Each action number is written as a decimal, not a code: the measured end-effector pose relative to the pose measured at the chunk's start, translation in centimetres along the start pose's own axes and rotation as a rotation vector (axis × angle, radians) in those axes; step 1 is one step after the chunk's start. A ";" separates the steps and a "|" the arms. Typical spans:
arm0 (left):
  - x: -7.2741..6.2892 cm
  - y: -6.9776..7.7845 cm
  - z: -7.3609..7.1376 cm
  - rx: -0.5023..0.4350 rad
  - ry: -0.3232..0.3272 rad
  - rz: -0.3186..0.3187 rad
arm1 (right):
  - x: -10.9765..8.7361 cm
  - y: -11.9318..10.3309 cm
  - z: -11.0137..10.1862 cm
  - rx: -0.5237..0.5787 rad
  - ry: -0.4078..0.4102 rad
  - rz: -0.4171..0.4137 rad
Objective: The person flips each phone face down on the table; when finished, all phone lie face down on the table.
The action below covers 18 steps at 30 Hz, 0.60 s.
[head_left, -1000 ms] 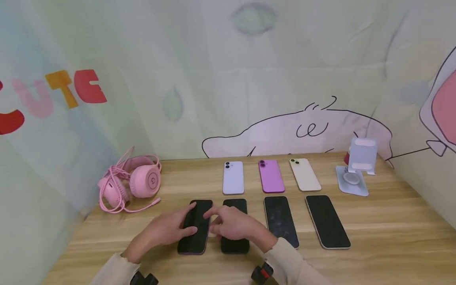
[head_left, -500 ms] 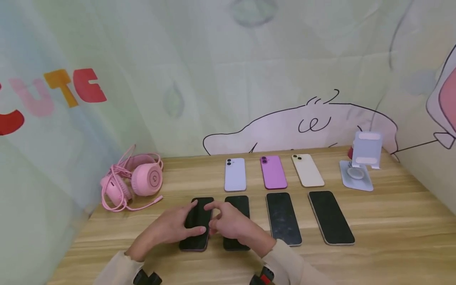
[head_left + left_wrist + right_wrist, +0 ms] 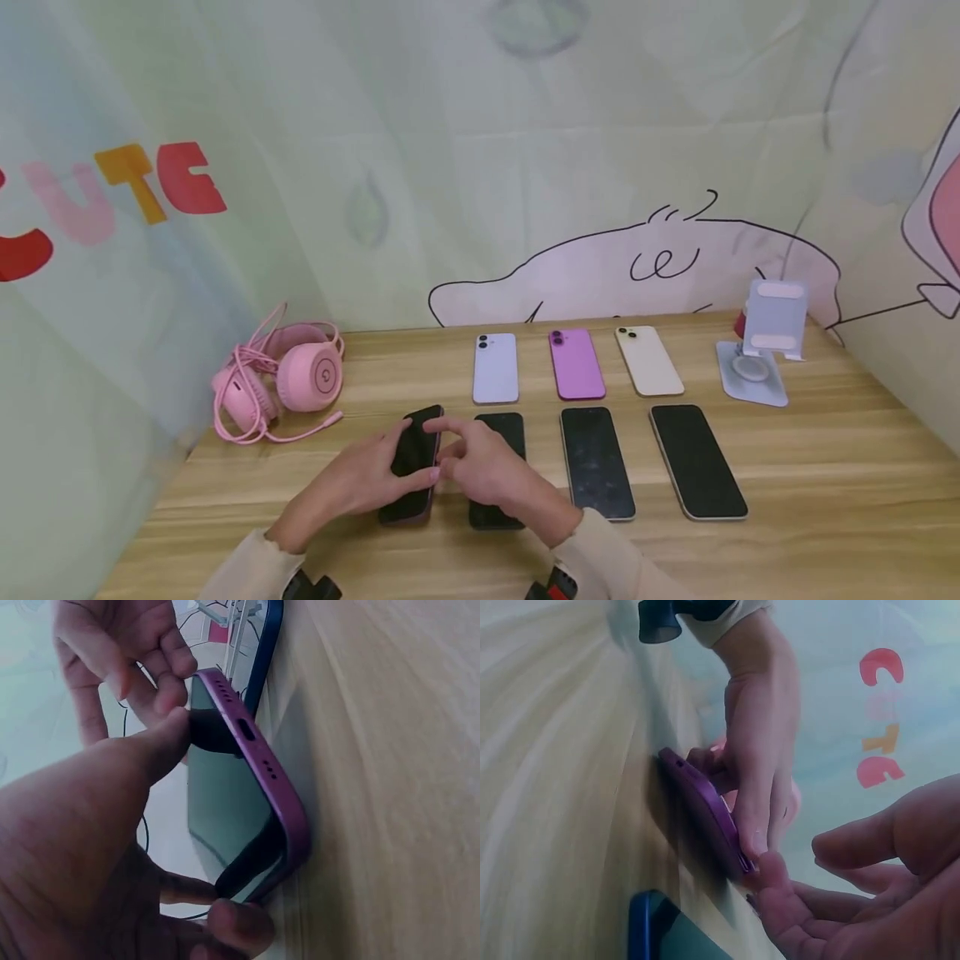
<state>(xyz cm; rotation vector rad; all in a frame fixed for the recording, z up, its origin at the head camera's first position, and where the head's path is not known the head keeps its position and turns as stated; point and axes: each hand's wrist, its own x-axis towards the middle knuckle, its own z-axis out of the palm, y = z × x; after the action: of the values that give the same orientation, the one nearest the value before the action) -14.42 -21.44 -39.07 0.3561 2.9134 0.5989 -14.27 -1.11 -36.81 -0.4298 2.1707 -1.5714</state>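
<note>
A purple-edged smartphone [image 3: 416, 450], its black screen facing up, is tilted with its right long edge off the table. My left hand [image 3: 360, 479] grips it across its width, the thumb at the right edge and fingertips at the left. In the left wrist view the smartphone [image 3: 229, 799] shows its charging port end. My right hand [image 3: 487, 471] is at the raised edge, where a fingertip touches the side; its index finger stretches toward the upper part. The right wrist view shows a gap under the smartphone [image 3: 705, 806]. A second black-screened phone [image 3: 508, 429] lies partly hidden beneath my right hand.
Two more screen-up phones lie to the right, a dark one [image 3: 597, 462] and a light-edged one [image 3: 697, 462]. Behind lie a pale lilac phone [image 3: 495, 368], a purple one [image 3: 577, 364] and a cream one [image 3: 649, 360]. Pink headphones [image 3: 277, 383] sit left; a blue stand [image 3: 772, 321], right.
The smartphone lay flat on the table before; now its right edge has risen, with my left hand gripping it. My right hand stays beside that edge. The head view has shifted slightly.
</note>
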 end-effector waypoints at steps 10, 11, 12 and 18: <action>0.3 0.0 -0.9 -0.169 -0.080 -0.054 | 0.0 -0.1 0.1 -0.030 0.031 -0.061; 0.3 -0.1 -1.0 -0.207 -0.098 -0.060 | 0.0 -0.1 0.1 -0.019 0.027 -0.068; 0.3 -0.1 -1.1 -0.246 -0.117 -0.064 | 0.0 -0.1 0.1 -0.005 0.021 -0.079; -0.2 -0.4 -2.2 -0.425 -0.214 -0.091 | 0.2 0.0 0.4 0.103 -0.043 -0.109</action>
<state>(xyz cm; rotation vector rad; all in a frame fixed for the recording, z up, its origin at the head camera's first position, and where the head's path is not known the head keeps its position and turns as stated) -14.70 -22.64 -37.25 0.2151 2.4979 1.0633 -14.22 -1.51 -36.99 -0.5517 2.0548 -1.7074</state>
